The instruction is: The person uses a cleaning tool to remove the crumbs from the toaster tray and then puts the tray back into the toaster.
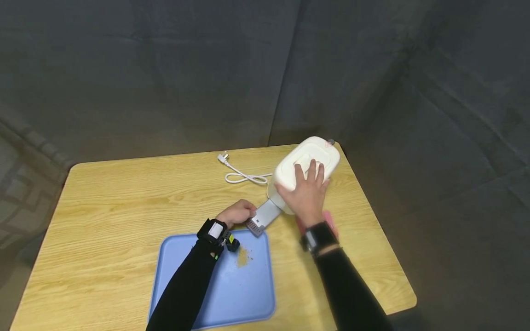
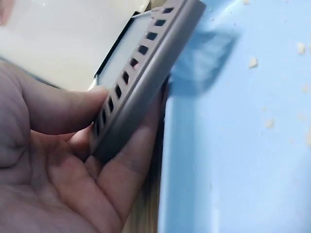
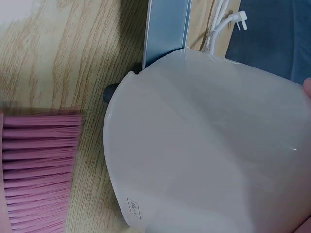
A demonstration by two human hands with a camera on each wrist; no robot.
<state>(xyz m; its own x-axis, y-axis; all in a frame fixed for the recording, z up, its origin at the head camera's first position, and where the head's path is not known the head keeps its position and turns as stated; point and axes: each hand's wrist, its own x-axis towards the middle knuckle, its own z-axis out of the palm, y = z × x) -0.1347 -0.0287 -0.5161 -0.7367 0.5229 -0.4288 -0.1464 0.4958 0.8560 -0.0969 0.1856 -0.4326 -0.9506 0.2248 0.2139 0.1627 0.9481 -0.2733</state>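
Note:
A cream toaster (image 1: 329,156) stands at the back right of the table, its end turned toward the blue tray. From that end sticks out a grey crumb tray (image 1: 268,212). My left hand (image 1: 237,213) pinches the slotted outer edge of the crumb tray, thumb on top and fingers beneath, as the left wrist view shows. On the toaster's top my right hand (image 1: 308,195) rests with its fingers spread. The right wrist view shows the toaster's smooth side (image 3: 204,145) close up, with the crumb tray's inner part (image 3: 166,31) entering it.
A blue tray (image 1: 232,299) with crumbs (image 1: 243,257) lies in front, under my left forearm. Pink brush bristles (image 3: 41,165) lie beside the toaster, partly hidden by my right wrist in the head view. The white cord (image 1: 248,178) and plug lie behind.

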